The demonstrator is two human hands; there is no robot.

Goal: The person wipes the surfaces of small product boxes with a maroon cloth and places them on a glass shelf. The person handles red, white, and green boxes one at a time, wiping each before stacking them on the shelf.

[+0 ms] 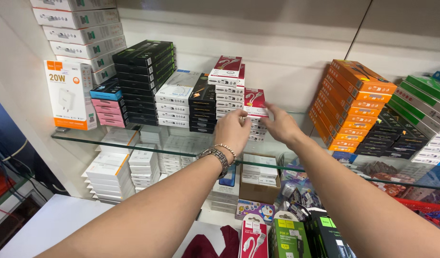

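On the glass shelf (pixel 86 138), red-topped box (pixel 255 101) pinched between left hand (pixel 233 130) and right hand (pixel 280 125).

Orange boxes (pixel 353 102) stacked at rt, black boxes (pixel 146 76) left-centre, charger box (pixel 70 94) (white/orange) far left.

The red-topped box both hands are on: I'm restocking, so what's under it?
Under the red-topped box is a stack of white boxes on the glass shelf. The left hand and right hand hide much of it.
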